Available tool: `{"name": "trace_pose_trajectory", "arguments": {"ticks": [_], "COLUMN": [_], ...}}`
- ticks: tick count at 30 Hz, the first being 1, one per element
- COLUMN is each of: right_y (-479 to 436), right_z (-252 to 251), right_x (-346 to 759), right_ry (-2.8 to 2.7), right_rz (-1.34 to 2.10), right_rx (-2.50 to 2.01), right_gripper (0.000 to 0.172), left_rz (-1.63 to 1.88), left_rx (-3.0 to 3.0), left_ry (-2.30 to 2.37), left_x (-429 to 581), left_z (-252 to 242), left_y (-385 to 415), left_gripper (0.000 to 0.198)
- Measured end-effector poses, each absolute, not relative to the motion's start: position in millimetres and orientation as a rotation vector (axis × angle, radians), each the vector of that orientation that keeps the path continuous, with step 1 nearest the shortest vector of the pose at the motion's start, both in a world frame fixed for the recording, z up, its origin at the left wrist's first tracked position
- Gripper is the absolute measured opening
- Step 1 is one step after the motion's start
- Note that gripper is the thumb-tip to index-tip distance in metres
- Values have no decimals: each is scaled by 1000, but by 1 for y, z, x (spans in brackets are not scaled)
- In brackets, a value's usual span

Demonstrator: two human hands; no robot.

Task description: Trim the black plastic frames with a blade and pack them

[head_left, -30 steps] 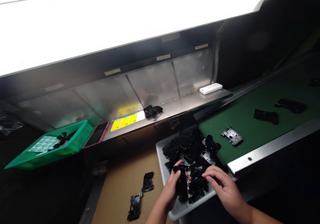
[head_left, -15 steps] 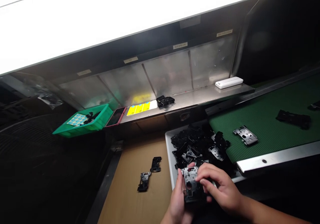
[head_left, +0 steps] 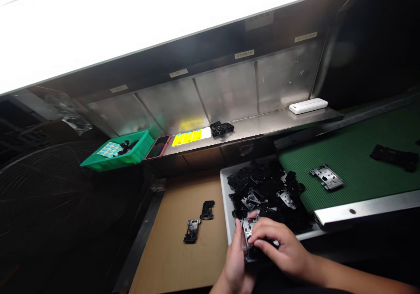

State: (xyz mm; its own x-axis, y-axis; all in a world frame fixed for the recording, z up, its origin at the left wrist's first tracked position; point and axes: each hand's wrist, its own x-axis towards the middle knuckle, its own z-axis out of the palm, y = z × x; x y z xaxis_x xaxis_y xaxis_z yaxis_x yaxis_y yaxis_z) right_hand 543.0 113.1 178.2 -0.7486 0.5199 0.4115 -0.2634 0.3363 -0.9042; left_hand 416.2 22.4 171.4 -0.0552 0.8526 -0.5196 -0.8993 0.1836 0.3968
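My left hand is closed around the edge of a flat silver metal plate with a black plastic frame, its thumb along the near left side. My right hand lies over the plate's face, fingers curled and their tips on it, covering most of the piece. Both hands are at the front of a white tray heaped with black and silver parts. Left of the tray, two similar black parts, one nearer and one farther, lie on brown cardboard.
A ribbed green conveyor belt to the right carries a silver plate and a dark part. On the metal shelf are a white device, a black assembly, yellow labels and a red-edged phone, beside a green bin.
The held plate has tilted, showing less of its face. My right hand has moved left across it. The whole view has shifted slightly.
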Motion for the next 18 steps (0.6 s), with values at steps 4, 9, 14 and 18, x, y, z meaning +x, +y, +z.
{"name": "trace_pose_trajectory", "arguments": {"ticks": [4, 9, 14, 18], "right_y": [112, 111, 107, 100], "right_z": [179, 178, 173, 166], "right_x": [542, 542, 539, 535], "right_ry": [-1936, -1952, -2086, -2124], "right_rz": [1486, 1469, 1336, 1283], "right_rx": [-241, -256, -194, -187], "right_gripper": [17, 16, 17, 19], "left_rz": [1433, 1434, 1484, 1484], "left_rx": [-80, -78, -83, -8], "left_ry": [772, 773, 893, 1076], "left_x": [416, 414, 418, 420], "left_z": [170, 169, 161, 152], "left_y": [21, 20, 19, 16], "left_gripper": [63, 61, 54, 52]}}
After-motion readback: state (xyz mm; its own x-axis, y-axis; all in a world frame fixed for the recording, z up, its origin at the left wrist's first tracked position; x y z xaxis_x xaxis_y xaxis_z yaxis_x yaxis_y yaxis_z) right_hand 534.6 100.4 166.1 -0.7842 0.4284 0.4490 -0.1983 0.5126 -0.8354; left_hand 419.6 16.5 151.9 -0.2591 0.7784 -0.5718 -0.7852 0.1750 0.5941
